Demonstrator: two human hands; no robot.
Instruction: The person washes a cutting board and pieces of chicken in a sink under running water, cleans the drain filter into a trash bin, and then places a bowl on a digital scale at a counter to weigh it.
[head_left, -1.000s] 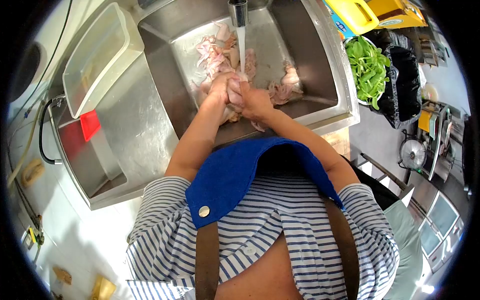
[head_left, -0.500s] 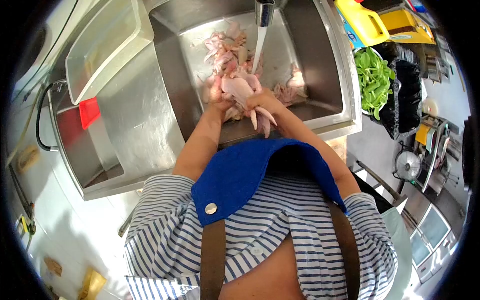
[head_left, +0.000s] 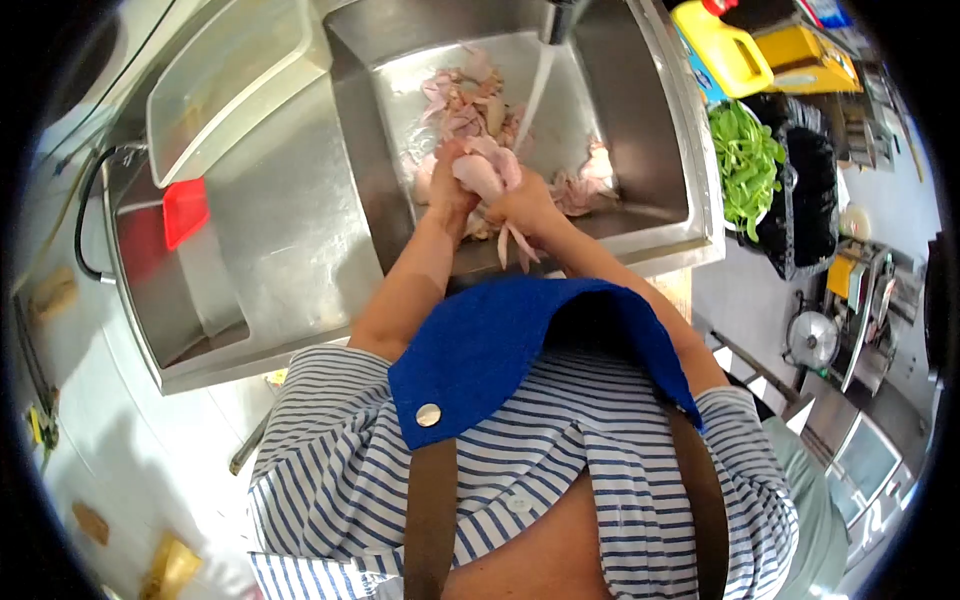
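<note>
Both of my hands are over the metal sink basin (head_left: 640, 150), closed round one pale raw poultry piece (head_left: 484, 176). My left hand (head_left: 452, 187) grips its left side, and my right hand (head_left: 524, 203) wraps round its right side, with thin pointed ends hanging below. More raw poultry pieces (head_left: 466, 108) lie heaped beyond my hands, and a smaller pile (head_left: 590, 186) sits at the right of the basin. Water (head_left: 535, 90) runs from the faucet (head_left: 556, 22) close beside the held piece.
A translucent plastic bin (head_left: 235, 85) and a red container (head_left: 186, 212) are at the left. On the right are a yellow jug (head_left: 722, 50), a bowl of green leaves (head_left: 745, 165) and a black-lined bin (head_left: 808, 200). A fan (head_left: 812, 338) stands farther right.
The held piece is turned and bunched more tightly between my hands, its lower ends drawn together. The whole view has shifted slightly, with the sink and faucet a little farther right.
</note>
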